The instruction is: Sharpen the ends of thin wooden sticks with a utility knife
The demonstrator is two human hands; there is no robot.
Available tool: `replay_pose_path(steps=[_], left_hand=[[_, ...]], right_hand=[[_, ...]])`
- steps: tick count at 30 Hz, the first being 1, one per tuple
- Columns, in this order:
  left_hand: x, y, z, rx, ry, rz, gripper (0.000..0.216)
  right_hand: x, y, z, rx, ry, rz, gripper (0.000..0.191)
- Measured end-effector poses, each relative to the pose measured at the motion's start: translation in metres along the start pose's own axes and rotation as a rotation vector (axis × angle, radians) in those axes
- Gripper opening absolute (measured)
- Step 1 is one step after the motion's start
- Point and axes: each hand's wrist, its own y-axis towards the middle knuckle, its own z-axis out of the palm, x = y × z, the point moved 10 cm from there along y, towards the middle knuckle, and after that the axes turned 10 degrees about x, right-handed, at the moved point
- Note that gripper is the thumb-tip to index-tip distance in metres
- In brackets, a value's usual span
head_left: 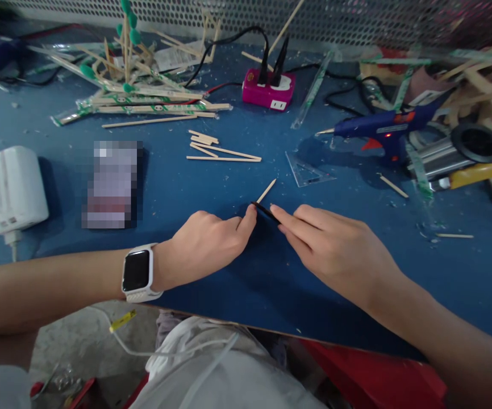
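Note:
Near the table's front, my left hand (pixel 218 236) is closed, its fingertips at the lower end of a short wooden stick (pixel 267 191) with a pointed tip. My right hand (pixel 335 244) is closed on a thin black blade-like strip (pixel 265 211), which reaches across to my left fingertips and touches or crosses the stick's lower end. Most of the strip is hidden by my fingers, so its exact kind does not show. Beyond my hands lie several short cut sticks (pixel 224 158). A clear triangular ruler (pixel 308 173) rests flat to their right.
At right a blue glue gun (pixel 382 129) with a lit red light leans by a metallic roll (pixel 454 150). A pink power strip (pixel 267 91) stands at the back, wrapped sticks (pixel 152 102) left of it. A phone (pixel 113 184) and white charger (pixel 13 187) lie left.

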Motion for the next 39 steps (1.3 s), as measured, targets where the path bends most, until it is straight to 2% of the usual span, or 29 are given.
replay_pose_path(steps=[4,11,22,29,35,39], left_hand=[[-0.0003,-0.0005,0.0020,0.010,0.014,-0.005,0.042],[0.0008,-0.0009,-0.0060,-0.072,-0.020,0.001,0.041],[0.0003,0.0035,-0.0004,0.009,-0.039,-0.015,0.045],[-0.0017,0.0033,-0.0046,-0.002,-0.020,-0.017,0.047],[-0.0011,0.0039,0.0019,0.066,-0.015,-0.020,0.049],[-0.0011,0.0043,-0.0006,0.029,-0.026,-0.015,0.048]], right_hand=[[-0.0002,0.0008,-0.0013,-0.018,0.011,0.005,0.034],[-0.0012,0.0018,-0.0011,-0.033,0.052,0.010,0.031],[0.0012,0.0045,0.0010,-0.020,0.020,0.014,0.032],[-0.0053,0.0073,-0.0005,0.006,0.093,-0.002,0.031],[-0.0036,0.0036,-0.0037,0.030,0.072,-0.016,0.032],[-0.0003,0.0040,-0.0039,0.019,0.036,-0.016,0.031]])
